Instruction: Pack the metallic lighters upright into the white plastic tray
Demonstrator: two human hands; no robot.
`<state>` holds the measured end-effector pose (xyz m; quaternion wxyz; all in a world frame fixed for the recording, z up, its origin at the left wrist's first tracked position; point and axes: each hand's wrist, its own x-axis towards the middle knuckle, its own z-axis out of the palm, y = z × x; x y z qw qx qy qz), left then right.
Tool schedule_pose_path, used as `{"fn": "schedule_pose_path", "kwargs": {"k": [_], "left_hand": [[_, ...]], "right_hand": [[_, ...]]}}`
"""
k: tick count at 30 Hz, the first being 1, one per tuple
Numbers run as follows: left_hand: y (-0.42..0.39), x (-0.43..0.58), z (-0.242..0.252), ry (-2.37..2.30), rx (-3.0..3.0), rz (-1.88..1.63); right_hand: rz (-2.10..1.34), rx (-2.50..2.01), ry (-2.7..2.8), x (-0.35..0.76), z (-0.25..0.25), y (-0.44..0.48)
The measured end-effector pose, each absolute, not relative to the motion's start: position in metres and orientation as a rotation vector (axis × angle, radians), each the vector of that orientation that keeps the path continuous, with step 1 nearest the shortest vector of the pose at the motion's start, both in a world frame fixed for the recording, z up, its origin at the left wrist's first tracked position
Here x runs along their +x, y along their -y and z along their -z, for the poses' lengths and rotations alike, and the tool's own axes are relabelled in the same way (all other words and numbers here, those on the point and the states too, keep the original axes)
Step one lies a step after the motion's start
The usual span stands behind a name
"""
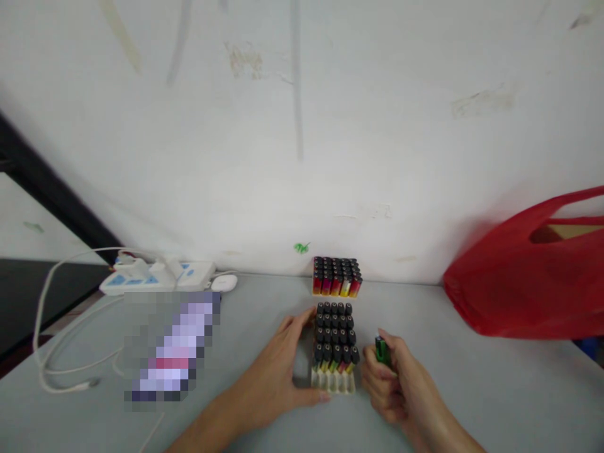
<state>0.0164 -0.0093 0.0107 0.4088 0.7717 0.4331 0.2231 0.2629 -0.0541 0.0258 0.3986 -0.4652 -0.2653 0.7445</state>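
Observation:
A pale tray (333, 382) stands on the grey table with several rows of black-topped lighters (335, 336) upright in it; its nearest row of slots holds none. My left hand (278, 371) reaches round the tray's left side, thumb at the near edge and fingers at the far left corner. To the right of the tray, my right hand (394, 377) is closed round a green lighter (382, 351), whose metal top points up. Behind the tray, against the wall, a block of red and yellow lighters (336, 277) stands upright, black tops up.
At the left lie a white power strip (198, 277) with plugs, a white cable (38, 333), a small white case (224, 283) and a pixelated, phone-like object (177, 346). A red bag (523, 277) sits at the right by the white wall (368, 145).

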Motion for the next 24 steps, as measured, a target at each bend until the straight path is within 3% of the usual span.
{"fn": "schedule_pose_path", "kwargs": {"k": [11, 24], "left_hand": [[0.0106, 0.0178, -0.0137, -1.121, 1.959, -0.523], [0.01, 0.016, -0.0075, -1.103, 1.979, -0.555]], "right_hand": [[-1.952, -1.019, 0.593, 0.2637, -0.0282, 0.0534], [-1.991, -1.16, 0.625, 0.2628, -0.0295, 0.0539]]}}
